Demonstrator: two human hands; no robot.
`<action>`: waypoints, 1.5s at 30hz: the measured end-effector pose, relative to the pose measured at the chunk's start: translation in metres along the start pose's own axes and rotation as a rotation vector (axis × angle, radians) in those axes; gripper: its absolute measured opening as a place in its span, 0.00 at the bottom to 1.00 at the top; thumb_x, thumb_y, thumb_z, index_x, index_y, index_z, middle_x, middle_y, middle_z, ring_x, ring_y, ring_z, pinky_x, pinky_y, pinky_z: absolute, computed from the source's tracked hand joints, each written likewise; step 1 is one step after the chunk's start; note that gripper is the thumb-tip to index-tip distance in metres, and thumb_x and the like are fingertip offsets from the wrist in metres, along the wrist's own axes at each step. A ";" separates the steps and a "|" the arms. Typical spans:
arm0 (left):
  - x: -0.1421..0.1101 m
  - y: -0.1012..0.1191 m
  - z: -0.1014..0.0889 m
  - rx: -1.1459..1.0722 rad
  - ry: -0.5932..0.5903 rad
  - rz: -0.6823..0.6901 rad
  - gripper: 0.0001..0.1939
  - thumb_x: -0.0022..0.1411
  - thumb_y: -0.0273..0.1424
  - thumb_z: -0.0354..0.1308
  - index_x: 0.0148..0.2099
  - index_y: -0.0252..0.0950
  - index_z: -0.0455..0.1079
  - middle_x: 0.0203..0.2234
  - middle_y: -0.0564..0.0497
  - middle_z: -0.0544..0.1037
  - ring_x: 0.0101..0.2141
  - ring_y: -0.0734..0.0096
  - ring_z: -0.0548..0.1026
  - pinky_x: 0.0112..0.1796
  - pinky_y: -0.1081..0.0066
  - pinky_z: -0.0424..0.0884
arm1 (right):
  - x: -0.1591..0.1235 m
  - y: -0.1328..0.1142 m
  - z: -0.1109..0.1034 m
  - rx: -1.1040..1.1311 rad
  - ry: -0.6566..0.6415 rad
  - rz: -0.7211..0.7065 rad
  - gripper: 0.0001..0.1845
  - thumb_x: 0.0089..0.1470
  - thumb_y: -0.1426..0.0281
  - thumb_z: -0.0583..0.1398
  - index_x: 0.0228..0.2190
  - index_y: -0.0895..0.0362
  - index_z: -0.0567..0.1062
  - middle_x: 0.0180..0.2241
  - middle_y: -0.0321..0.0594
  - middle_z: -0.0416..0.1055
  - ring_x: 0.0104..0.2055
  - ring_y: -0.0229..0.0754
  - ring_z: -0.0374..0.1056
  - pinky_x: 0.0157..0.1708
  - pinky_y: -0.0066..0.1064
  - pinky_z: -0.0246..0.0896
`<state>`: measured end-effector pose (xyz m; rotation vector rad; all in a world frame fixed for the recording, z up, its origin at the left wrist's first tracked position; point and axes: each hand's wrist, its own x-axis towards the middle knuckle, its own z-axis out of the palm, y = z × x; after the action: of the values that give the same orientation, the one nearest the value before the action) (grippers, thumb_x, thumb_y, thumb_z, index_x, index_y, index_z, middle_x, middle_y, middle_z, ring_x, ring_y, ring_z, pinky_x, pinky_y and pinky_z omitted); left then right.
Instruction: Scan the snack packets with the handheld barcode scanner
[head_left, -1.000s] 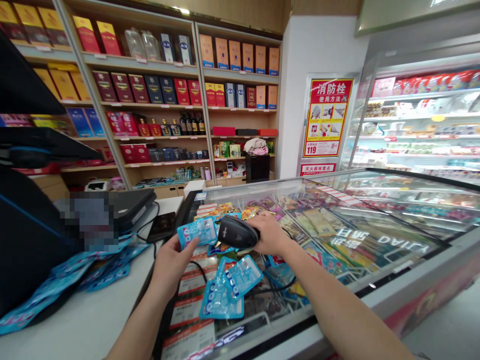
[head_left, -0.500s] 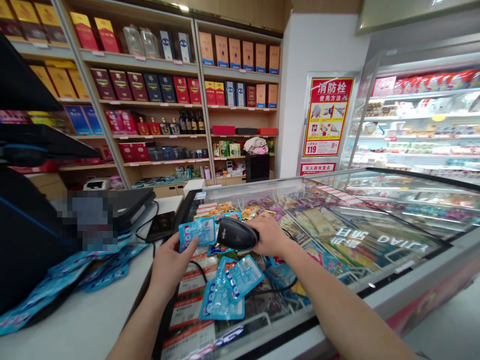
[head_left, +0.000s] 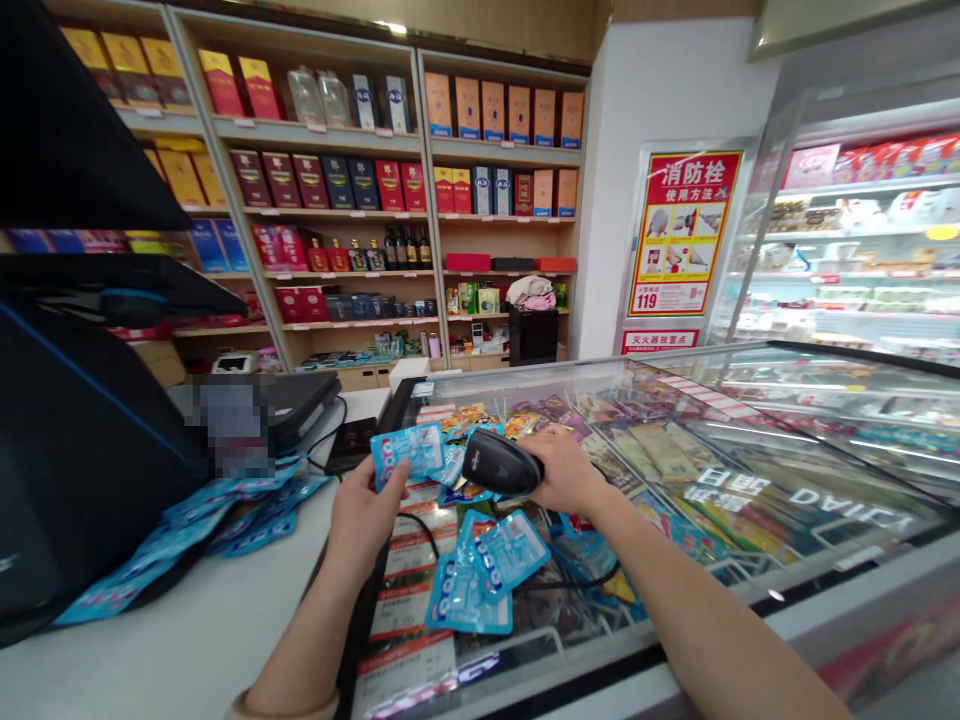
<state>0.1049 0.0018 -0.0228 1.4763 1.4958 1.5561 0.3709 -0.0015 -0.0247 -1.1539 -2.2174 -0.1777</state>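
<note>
Pinched between the thumb and fingers of my left hand [head_left: 369,505] is a blue snack packet [head_left: 409,452], its printed back turned up. My right hand [head_left: 564,470] is wrapped around a black barcode scanner [head_left: 501,462], whose head points left toward the packet, with a small gap between them. Below both hands, several more blue packets [head_left: 480,575] lie overlapping on the glass top of a chest freezer [head_left: 517,655]. A black cable [head_left: 574,580] runs across the glass near them.
On the white counter [head_left: 225,620] at left lies a pile of blue packets [head_left: 217,510], beside a dark monitor stand [head_left: 82,450]. A phone-like dark device [head_left: 352,440] sits near the counter's edge. Shelves of boxed bottles [head_left: 337,185] line the back wall.
The view has shifted left, so everything appears further right. The packet and scanner stay in my hands, with little change between them.
</note>
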 end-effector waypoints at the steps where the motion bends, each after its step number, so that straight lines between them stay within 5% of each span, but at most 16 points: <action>1: 0.002 0.004 -0.002 -0.113 0.041 -0.054 0.12 0.52 0.40 0.61 0.32 0.35 0.70 0.18 0.54 0.73 0.21 0.70 0.72 0.22 0.74 0.67 | -0.001 0.001 0.000 0.008 0.015 0.000 0.11 0.42 0.70 0.62 0.33 0.54 0.75 0.32 0.38 0.78 0.36 0.44 0.70 0.39 0.34 0.48; 4: 0.013 0.018 -0.016 -0.525 0.241 -0.211 0.03 0.56 0.29 0.57 0.32 0.36 0.65 0.21 0.54 0.74 0.24 0.71 0.77 0.26 0.74 0.73 | -0.002 0.005 0.002 0.032 0.060 -0.003 0.12 0.42 0.71 0.61 0.34 0.54 0.75 0.32 0.39 0.78 0.37 0.45 0.71 0.38 0.33 0.49; 8: 0.031 0.031 -0.042 -0.861 0.486 -0.286 0.06 0.58 0.19 0.52 0.32 0.34 0.63 0.29 0.48 0.77 0.34 0.72 0.80 0.38 0.75 0.77 | -0.003 0.007 0.005 0.035 0.089 -0.019 0.13 0.41 0.72 0.60 0.34 0.54 0.76 0.31 0.38 0.78 0.36 0.45 0.71 0.38 0.33 0.49; 15: 0.039 0.020 -0.053 -0.981 0.487 -0.301 0.07 0.57 0.17 0.52 0.36 0.32 0.66 0.54 0.39 0.72 0.47 0.70 0.77 0.46 0.75 0.75 | -0.004 0.010 0.006 0.034 0.115 -0.022 0.13 0.42 0.71 0.59 0.35 0.54 0.76 0.34 0.41 0.79 0.37 0.46 0.72 0.40 0.34 0.52; 23: 0.029 0.009 -0.043 -0.716 0.447 -0.204 0.11 0.50 0.23 0.58 0.38 0.37 0.67 0.41 0.47 0.77 0.34 0.74 0.78 0.36 0.73 0.75 | -0.004 0.014 0.001 0.024 0.109 0.018 0.13 0.45 0.68 0.60 0.36 0.54 0.77 0.33 0.41 0.79 0.35 0.45 0.72 0.39 0.34 0.52; 29: 0.017 0.006 -0.024 -0.227 0.144 -0.067 0.21 0.43 0.40 0.64 0.40 0.37 0.71 0.35 0.50 0.77 0.29 0.71 0.74 0.30 0.72 0.70 | -0.002 0.020 -0.004 -0.016 0.102 0.079 0.14 0.46 0.64 0.64 0.37 0.54 0.77 0.33 0.39 0.79 0.36 0.44 0.72 0.39 0.32 0.50; 33: 0.007 0.007 -0.011 0.191 -0.323 0.030 0.23 0.41 0.48 0.63 0.35 0.37 0.72 0.29 0.50 0.78 0.29 0.66 0.74 0.32 0.68 0.69 | -0.001 0.023 -0.007 -0.027 0.101 0.115 0.13 0.45 0.65 0.64 0.35 0.55 0.77 0.33 0.40 0.79 0.37 0.45 0.72 0.38 0.32 0.51; 38: -0.009 0.008 -0.006 0.571 -0.869 0.084 0.22 0.38 0.45 0.65 0.35 0.37 0.71 0.30 0.52 0.77 0.32 0.65 0.73 0.35 0.68 0.69 | 0.000 0.024 -0.010 -0.050 0.085 0.152 0.14 0.45 0.66 0.64 0.37 0.54 0.77 0.33 0.40 0.79 0.37 0.46 0.72 0.38 0.32 0.51; 41: -0.021 0.009 -0.004 0.679 -0.986 0.129 0.33 0.34 0.43 0.68 0.44 0.37 0.70 0.38 0.50 0.77 0.38 0.62 0.74 0.39 0.67 0.70 | 0.001 0.023 -0.011 -0.070 0.059 0.169 0.14 0.45 0.66 0.64 0.37 0.55 0.77 0.33 0.40 0.79 0.37 0.45 0.72 0.38 0.32 0.51; 45: -0.038 0.016 0.005 0.828 -0.954 0.196 0.53 0.26 0.39 0.72 0.59 0.40 0.64 0.49 0.42 0.74 0.49 0.50 0.72 0.49 0.60 0.68 | 0.001 0.023 -0.011 -0.084 0.040 0.189 0.12 0.47 0.64 0.64 0.35 0.55 0.77 0.33 0.40 0.79 0.38 0.45 0.73 0.37 0.32 0.51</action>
<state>0.1245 -0.0342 -0.0220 2.3707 1.4036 0.0809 0.3938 0.0092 -0.0188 -1.3854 -2.0698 -0.2150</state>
